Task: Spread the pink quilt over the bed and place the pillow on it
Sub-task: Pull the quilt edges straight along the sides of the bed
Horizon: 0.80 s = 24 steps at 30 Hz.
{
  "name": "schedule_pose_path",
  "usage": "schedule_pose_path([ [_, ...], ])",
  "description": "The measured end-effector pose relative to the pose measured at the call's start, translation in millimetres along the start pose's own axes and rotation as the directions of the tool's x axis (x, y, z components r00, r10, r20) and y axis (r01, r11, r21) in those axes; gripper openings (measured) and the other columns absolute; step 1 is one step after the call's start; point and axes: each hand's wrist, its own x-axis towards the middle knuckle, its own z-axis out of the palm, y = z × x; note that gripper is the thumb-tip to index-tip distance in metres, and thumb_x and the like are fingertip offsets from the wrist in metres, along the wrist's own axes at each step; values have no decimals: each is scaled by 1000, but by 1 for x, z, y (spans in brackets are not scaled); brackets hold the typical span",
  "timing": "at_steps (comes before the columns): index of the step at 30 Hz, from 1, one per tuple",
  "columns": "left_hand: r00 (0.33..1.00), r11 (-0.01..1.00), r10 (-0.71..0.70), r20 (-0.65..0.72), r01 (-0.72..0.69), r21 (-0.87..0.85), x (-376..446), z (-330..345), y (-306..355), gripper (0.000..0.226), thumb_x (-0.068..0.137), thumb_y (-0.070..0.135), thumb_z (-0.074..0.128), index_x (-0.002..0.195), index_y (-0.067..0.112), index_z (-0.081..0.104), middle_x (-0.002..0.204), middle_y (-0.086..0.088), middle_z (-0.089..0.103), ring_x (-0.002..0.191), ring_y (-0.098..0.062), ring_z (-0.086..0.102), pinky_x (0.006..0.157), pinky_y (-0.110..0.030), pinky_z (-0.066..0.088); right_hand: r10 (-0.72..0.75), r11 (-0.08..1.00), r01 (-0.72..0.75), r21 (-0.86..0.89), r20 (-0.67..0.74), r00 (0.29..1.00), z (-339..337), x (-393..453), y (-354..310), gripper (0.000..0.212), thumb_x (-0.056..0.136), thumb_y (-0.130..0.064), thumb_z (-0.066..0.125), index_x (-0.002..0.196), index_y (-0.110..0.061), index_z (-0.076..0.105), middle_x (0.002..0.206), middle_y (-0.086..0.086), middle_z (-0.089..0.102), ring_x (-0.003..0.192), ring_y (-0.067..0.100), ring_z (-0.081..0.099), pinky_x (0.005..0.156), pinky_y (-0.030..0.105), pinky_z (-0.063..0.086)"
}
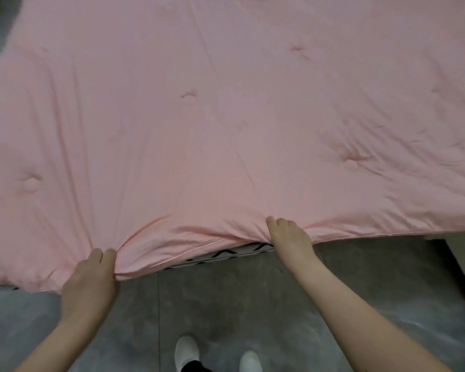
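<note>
Along the near bed edge, left hand (87, 280) and right hand (290, 237) each grip clamped on pink quilt (226, 116) hem

Illumination even and moderately dim; source not identifiable. Soft shadows lie in the folds of the pink quilt (226, 116) and under its lower edge. Whole frame slightly soft. Wide-angle bowing at the edges; dark vignette in the upper left corner. No glare.
</note>
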Motion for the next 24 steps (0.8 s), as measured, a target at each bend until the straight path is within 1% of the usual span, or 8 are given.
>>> schedule_pose_path([
  [3, 1000, 998, 13, 17, -12, -61, -37, 8, -9, 58, 34, -4, 77, 81, 10, 48, 71, -15, 45, 51, -36, 52, 41, -31, 34, -29, 1000, 29, -6, -41, 999, -1, -15, -5, 34, 56, -6, 32, 85, -5, 49, 47, 4, 52, 37, 19, 52, 31, 20, 34],
  [7, 995, 995, 85, 48, -82, -60, -65, 43, -15, 41, 50, 23, 52, 90, 14, 47, 76, -13, 42, 48, -33, 54, 34, -34, 44, -62, 998, 63, -17, 47, 997, 15, -40, -6, 30, 60, -6, 39, 89, -4, 47, 54, 5, 56, 43, 21, 56, 36, 25, 43],
  [10, 978, 993, 119, 172, -122, 4, -50, 69, -19, 68, 34, 14, 85, 92, 15, 48, 74, -8, 42, 52, -31, 53, 32, -31, 42, -34, 999, 40, -15, 261, 965, 33, -55, -7, 44, 38, -7, 72, 81, -3, 63, 59, 8, 62, 44, 25, 60, 40, 30, 48],
  [12, 969, 987, 140, 202, -152, 49, -33, 72, -23, 65, 33, 26, 88, 87, 16, 53, 70, -7, 50, 52, -31, 55, 37, -30, 42, 14, 1000, -17, 4, 400, 917, 39, -57, -4, 66, 18, -7, 81, 83, -1, 70, 68, 10, 65, 50, 27, 62, 45, 33, 51],
  [15, 967, 982, 186, 176, -191, 7, -19, 63, -36, 40, 63, 55, 55, 84, 21, 62, 77, -2, 58, 64, -29, 60, 52, -33, 45, 15, 998, -42, 54, 425, 905, 34, -51, -11, 50, 45, -13, 78, 91, 1, 65, 85, 17, 64, 64, 33, 62, 53, 36, 51],
  [18, 981, 984, 176, 79, -173, -42, -18, 50, -57, 38, 76, 50, 43, 85, 20, 65, 85, -1, 61, 74, -27, 59, 60, -36, 44, -20, 996, -15, 87, 386, 922, 25, -33, -36, 54, 64, -26, 60, 109, 3, 59, 107, 22, 63, 84, 38, 63, 67, 41, 55],
  [21, 999, 999, 38, 35, -37, -25, -14, 42, -95, 42, 76, 46, 41, 96, 17, 65, 97, -6, 61, 83, -29, 56, 66, -39, 46, -143, 985, 98, 143, 350, 926, 11, -7, -79, 66, 73, -42, 43, 130, -10, 46, 130, 18, 54, 110, 37, 57, 82, 47, 52],
  [24, 987, 990, -129, 94, 133, -37, -4, 40, -139, 56, 75, 49, 38, 110, 12, 61, 116, -14, 58, 98, -38, 55, 80, -47, 47, -312, 948, 267, 174, 337, 888, -2, 25, -133, 66, 71, -48, 40, 130, -18, 46, 136, 10, 53, 117, 32, 57, 84, 51, 52],
])
